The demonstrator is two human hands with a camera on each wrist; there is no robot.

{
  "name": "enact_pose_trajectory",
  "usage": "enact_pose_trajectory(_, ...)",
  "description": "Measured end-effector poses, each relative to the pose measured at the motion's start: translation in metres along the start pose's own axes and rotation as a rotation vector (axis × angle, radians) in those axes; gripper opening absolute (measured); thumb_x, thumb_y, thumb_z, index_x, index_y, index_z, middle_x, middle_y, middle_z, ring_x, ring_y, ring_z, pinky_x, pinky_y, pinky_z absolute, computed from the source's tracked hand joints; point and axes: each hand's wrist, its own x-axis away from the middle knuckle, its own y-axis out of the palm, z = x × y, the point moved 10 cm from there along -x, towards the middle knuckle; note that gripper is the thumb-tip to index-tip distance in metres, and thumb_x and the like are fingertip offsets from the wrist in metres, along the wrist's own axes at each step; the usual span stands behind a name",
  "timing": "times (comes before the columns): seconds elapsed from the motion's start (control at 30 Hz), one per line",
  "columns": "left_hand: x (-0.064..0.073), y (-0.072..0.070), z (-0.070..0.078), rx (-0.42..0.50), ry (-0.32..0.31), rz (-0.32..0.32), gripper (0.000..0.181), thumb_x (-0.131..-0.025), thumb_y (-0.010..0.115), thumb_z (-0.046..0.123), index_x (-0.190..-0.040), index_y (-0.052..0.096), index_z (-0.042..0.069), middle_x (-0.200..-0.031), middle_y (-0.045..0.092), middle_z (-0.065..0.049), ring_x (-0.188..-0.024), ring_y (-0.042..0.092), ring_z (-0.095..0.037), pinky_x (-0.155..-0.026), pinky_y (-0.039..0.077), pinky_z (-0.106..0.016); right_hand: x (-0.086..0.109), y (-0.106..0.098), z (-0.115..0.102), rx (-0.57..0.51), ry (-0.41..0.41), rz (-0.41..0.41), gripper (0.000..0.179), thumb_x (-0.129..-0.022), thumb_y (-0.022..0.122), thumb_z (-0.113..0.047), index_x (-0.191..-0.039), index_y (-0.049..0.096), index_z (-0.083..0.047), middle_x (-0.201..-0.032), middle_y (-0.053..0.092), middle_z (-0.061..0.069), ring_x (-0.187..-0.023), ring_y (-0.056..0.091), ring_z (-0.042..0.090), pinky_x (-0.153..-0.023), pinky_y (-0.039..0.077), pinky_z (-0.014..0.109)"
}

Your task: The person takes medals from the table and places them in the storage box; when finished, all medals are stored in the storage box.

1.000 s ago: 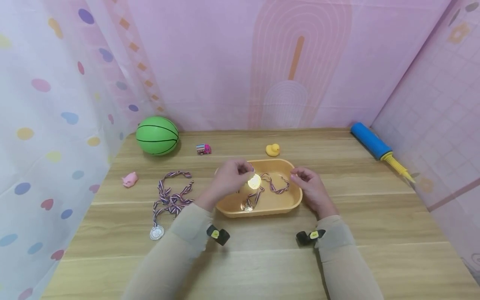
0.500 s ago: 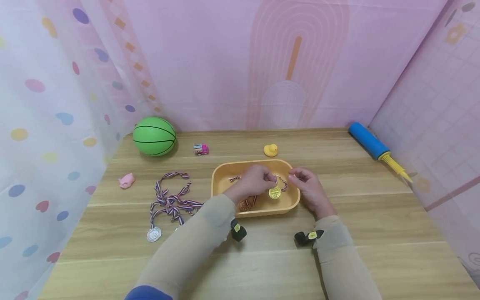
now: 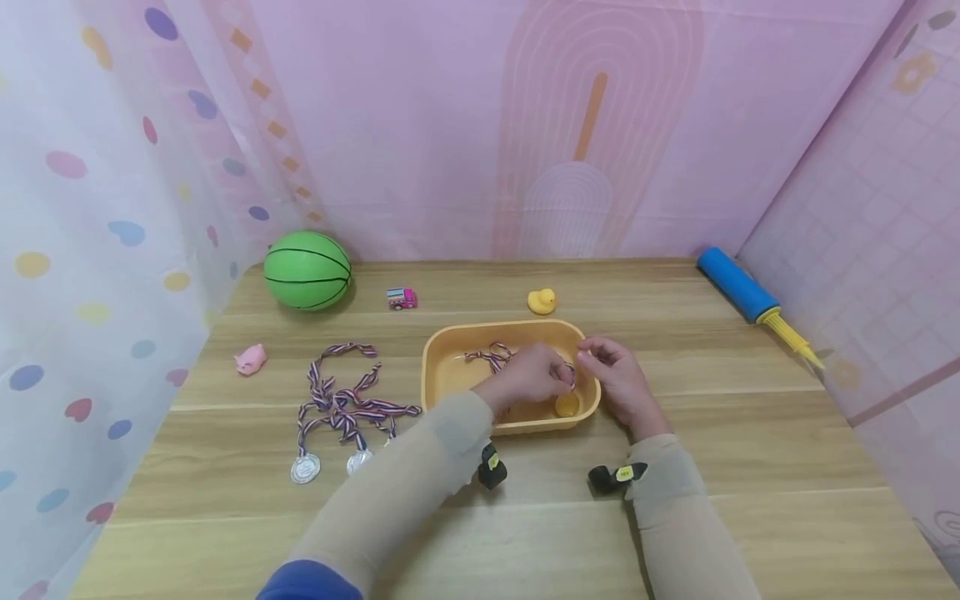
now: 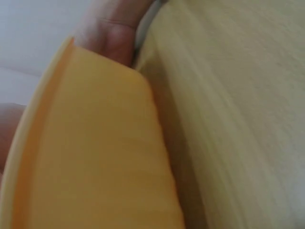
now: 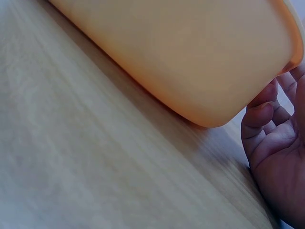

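An orange-yellow plastic basin (image 3: 457, 330) sits on the wooden table. Inside it my left hand (image 3: 532, 372) pinches the striped ribbon of a gold medal (image 3: 567, 405), which hangs low near the basin's right end. More striped ribbon (image 3: 491, 357) lies in the basin, partly covered by that hand. My right hand (image 3: 622, 379) holds the basin's right rim, its fingers curled at the edge; the right wrist view shows this hand (image 5: 281, 138) against the basin wall (image 5: 190, 52). In the left wrist view the basin's outer side (image 4: 105, 143) hides most of the fingers.
Left of the basin lie silver medals (image 3: 305, 468) with tangled striped ribbons (image 3: 348, 408). Behind are a green ball (image 3: 307, 271), a pink toy truck (image 3: 402, 298) and a yellow duck (image 3: 542, 301). A pink pig (image 3: 251, 359) is far left, a blue pump (image 3: 738, 283) far right.
My left hand has moved right inside the basin, bringing the gold medal across and lowering it toward the basin's right end. My right hand has stayed at the rim.
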Motion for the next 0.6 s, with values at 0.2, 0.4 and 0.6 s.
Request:
enact_pose_trajectory(0.2,-0.0019,0.0070,0.0046,-0.067,0.053,-0.001,0.010,-0.084,0.074,0.013,-0.074,0.071,0.015,-0.066,0.063,0.010,-0.068,0.054,-0.007,-0.067,0.043,-0.021,0.0005,-0.0001,-0.0013,-0.011,-0.014,0.004,0.013,-0.090,0.066,-0.005,-0.093,0.068,-0.017,-0.095,0.057,-0.003,-0.089,0.048,0.012,-0.076,0.042,0.020)
enact_pose_trajectory(0.4,-0.0029,0.0094,0.0060,-0.176,0.096,0.016,0.008,-0.084,0.074,0.016,-0.075,0.073,0.017,-0.069,0.063,0.013,-0.073,0.055,-0.005,-0.078,0.042,-0.023,0.0004,0.0000,-0.0010,-0.015,-0.016,0.006,0.015,-0.089,0.066,-0.004,-0.092,0.068,-0.018,-0.096,0.057,-0.003,-0.090,0.049,0.012,-0.078,0.042,0.020)
enact_pose_trajectory(0.6,-0.0020,0.0109,0.0068,-0.251,0.087,0.006,0.007,-0.084,0.073,0.018,-0.077,0.074,0.017,-0.072,0.065,0.012,-0.079,0.057,-0.007,-0.086,0.043,-0.027,0.0002,0.0008,-0.0009,-0.027,-0.012,0.004,0.017,-0.089,0.065,-0.003,-0.090,0.068,-0.020,-0.095,0.057,-0.003,-0.090,0.049,0.012,-0.079,0.042,0.021)
